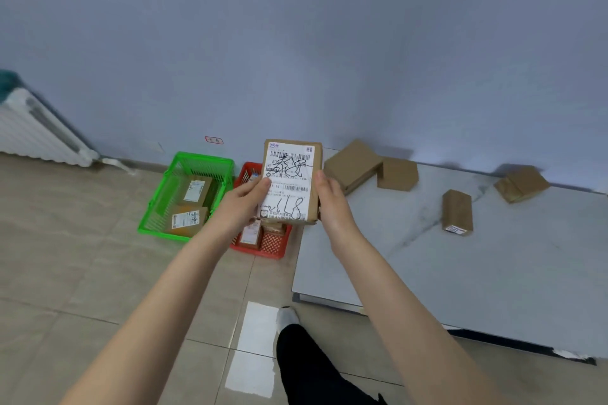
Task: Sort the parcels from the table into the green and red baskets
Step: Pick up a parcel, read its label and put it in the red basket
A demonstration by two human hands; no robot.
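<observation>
Holding a flat, rectangular cardboard parcel (291, 168) upright between them, the left hand (241, 205) and right hand (334, 207) each clasp one long edge. The left thumb lies across the white label, and the right fingers curl round the opposite side. The label is smooth paper with barcodes and black handwritten marks, and it covers most of the brown face.

The parcel hangs in the air over the red basket (274, 245), just beside the left edge of the tabletop (460, 289), a smooth pale slab with grey marble veins. Four plain brown boxes lie on that tabletop: two (352, 164) (398, 174) touching near the wall, and two (457, 212) (521, 184) apart farther right.

The green basket (158, 197), of open plastic lattice, sits on the tiled floor left of the red one and holds two labelled boxes (195, 191) (186, 220). The red basket also holds parcels, mostly hidden by the left hand.
</observation>
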